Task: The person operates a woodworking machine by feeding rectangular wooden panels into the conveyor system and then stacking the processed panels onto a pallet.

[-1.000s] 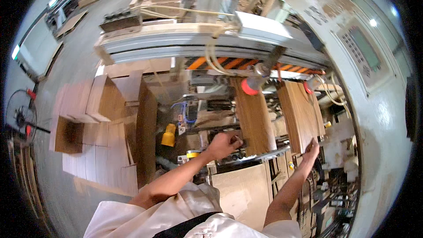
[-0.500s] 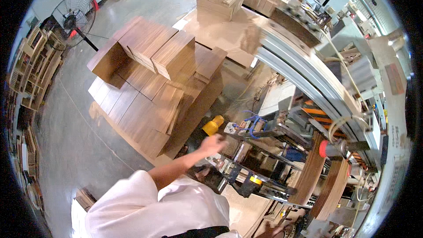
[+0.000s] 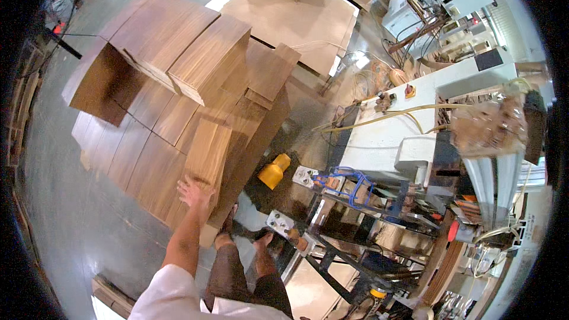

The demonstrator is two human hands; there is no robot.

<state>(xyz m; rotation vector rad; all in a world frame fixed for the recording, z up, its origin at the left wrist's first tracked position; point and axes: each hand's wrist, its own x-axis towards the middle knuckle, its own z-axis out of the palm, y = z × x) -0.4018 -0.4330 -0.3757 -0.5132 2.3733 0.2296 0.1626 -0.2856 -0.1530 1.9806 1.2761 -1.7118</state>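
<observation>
My left hand [image 3: 197,193] reaches forward to the near end of a narrow stack of brown wooden boards [image 3: 207,148]. Its fingers are spread over the edge of that stack and seem to touch it; no board is lifted. Beneath and around lies a wide pile of wooden boards [image 3: 151,157] laid side by side, with taller board stacks [image 3: 163,38] on its far part. My right hand is outside the picture.
A yellow foot-pedal cover [image 3: 274,170] stands on the floor right of the pile. Further right is a machine with a white body [image 3: 379,148], blue cables [image 3: 352,186] and a black frame. A sheet-topped pile [image 3: 308,21] bears more boards at the back.
My left hand has moved from beside the machine, leftward to the board pile. The view has turned. My right hand, partly seen low at the right before, has left the picture.
</observation>
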